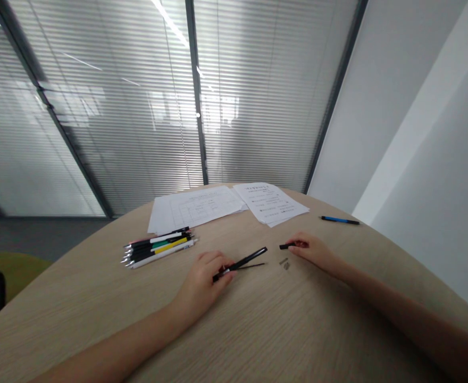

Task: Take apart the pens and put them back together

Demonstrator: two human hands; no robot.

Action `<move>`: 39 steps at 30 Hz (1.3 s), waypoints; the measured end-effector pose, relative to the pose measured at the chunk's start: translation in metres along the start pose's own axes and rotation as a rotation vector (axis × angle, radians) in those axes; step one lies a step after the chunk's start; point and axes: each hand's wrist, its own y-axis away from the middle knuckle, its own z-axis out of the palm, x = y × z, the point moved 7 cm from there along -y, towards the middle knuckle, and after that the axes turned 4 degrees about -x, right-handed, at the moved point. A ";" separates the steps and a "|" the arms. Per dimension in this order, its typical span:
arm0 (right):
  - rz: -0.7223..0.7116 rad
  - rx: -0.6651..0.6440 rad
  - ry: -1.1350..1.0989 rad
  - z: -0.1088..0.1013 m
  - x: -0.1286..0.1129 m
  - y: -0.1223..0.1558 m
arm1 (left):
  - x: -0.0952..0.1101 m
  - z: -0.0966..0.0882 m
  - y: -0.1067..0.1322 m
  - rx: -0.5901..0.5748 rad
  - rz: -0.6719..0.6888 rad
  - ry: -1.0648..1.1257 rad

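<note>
My left hand [210,276] is closed round a black pen [252,257], which slants up to the right just over the table. Beneath the pen a thin dark rod [253,266], like a refill, sticks out to the right; whether it lies on the table or in my fingers I cannot tell. My right hand [311,249] pinches a short black piece [285,246] that looks like a pen cap, its far end hidden by the fingers. Between the hands, nearer the right one, small greyish bits [285,264] lie on the wood, too blurred to name.
A bundle of pens [154,252], black, white, yellow and green, lies to the left. Printed sheets [198,207] and more papers [272,205] lie at the table's far edge. A blue pen [340,219] rests at the right. A green chair [14,266] stands at left.
</note>
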 end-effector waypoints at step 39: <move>-0.370 0.019 0.219 0.010 -0.123 0.050 | 0.029 0.003 0.008 -0.037 0.255 -0.166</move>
